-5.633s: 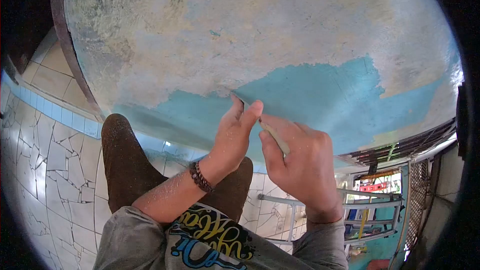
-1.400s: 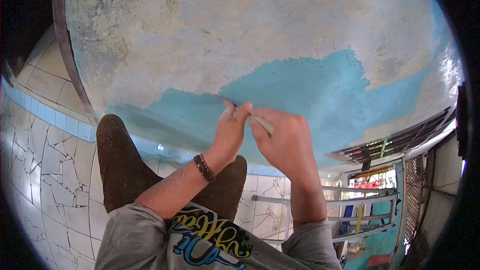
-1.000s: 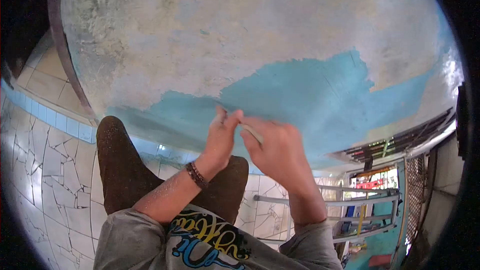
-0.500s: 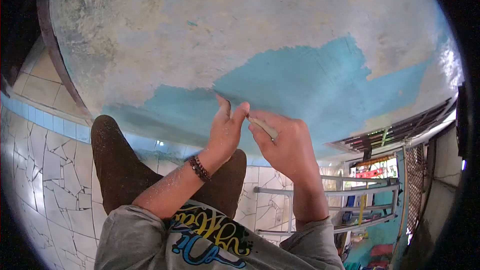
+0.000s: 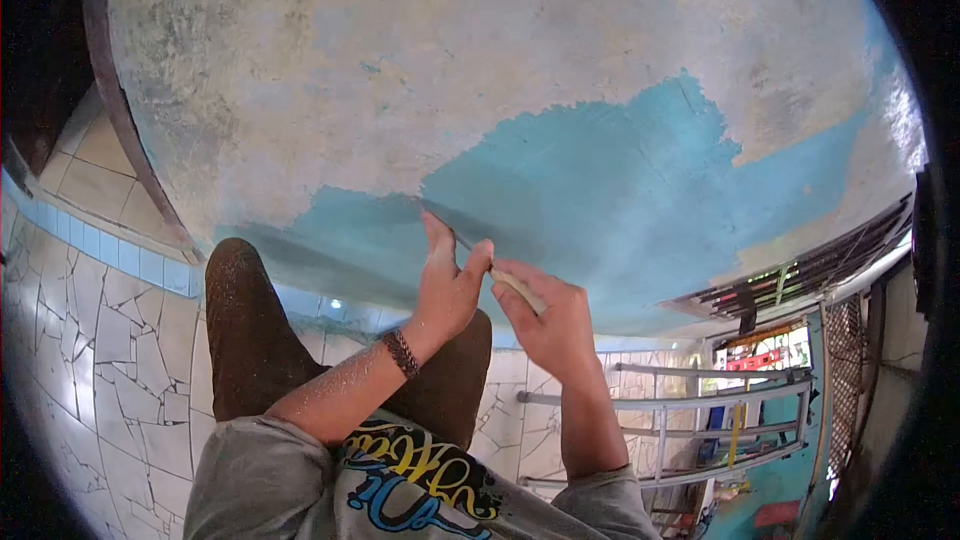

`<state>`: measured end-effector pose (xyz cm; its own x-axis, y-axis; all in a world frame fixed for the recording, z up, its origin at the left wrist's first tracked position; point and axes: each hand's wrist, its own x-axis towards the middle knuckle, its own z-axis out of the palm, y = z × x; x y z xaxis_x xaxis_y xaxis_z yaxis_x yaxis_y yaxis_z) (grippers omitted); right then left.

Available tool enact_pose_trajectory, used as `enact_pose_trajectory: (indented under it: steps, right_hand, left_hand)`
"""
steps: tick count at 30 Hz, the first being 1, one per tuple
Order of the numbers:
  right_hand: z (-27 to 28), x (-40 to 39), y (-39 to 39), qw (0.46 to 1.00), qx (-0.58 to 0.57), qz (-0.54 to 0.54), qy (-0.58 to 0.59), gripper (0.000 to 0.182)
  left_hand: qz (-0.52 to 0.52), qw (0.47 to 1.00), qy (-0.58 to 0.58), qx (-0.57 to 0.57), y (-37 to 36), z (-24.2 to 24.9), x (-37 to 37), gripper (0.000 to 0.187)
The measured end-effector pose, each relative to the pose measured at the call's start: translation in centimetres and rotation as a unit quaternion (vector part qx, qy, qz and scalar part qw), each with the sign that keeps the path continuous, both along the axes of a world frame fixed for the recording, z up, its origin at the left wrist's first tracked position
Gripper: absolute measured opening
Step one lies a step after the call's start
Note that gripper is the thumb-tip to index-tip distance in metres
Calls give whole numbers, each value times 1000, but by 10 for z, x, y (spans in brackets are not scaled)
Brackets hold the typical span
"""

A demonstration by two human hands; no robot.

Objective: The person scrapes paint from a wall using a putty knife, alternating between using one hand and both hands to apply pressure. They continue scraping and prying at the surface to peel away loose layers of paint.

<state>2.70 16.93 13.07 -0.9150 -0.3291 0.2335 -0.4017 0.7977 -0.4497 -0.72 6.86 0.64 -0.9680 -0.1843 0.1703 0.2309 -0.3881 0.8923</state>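
My right hand [image 5: 555, 325] is closed around the pale handle of a scraper [image 5: 521, 290]. My left hand [image 5: 450, 285] grips its front part, the thumb near the handle's end and a finger stretched toward the tip. Seen nearly edge-on, the thin dark blade is partly covered by the left fingers. Its tip meets the wall [image 5: 300, 70] at the ragged border between blue paint [image 5: 610, 170] and bare, mottled grey-beige plaster. Pale specks dust my left forearm, which wears a dark beaded bracelet [image 5: 402, 353].
Below lies a floor of cracked-pattern white tiles [image 5: 140, 360], with my bent knees close to the wall. A grey metal ladder-like frame [image 5: 660, 400] stands right of my right arm. Farther right are a slatted vent [image 5: 770, 280] and a teal wall with assorted items. A dark edge [image 5: 130, 120] bounds the wall at left.
Both hands and the scraper have moved a little down along the wall toward me, still gripping it. The view has shifted slightly too.
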Motion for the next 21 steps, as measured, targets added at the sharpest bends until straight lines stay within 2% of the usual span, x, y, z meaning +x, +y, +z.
enact_pose_trajectory:
  steps: [2,5,8,11,14,21]
  right_hand:
    - [-9,0,10,999,-33,0,-9,27]
    - [-30,1,16,997,-71,0,-5,27]
    - [-38,-1,20,997,-77,-1,-19,27]
    - [-45,0,23,994,-105,8,-6,27]
    - [-65,-2,24,989,-146,2,-14,28]
    - [-86,-6,27,977,-210,12,-30,26]
  left_hand:
    - [38,994,8,-103,2,2,1,87]
    - [89,992,-11,-95,11,-12,-4,88]
    - [78,992,-11,-103,3,-20,-2,89]
    - [67,981,-2,-181,1,-9,4,86]
    - [90,975,-33,-202,-4,-15,2,86]
    - [99,963,-16,-249,0,-21,4,88]
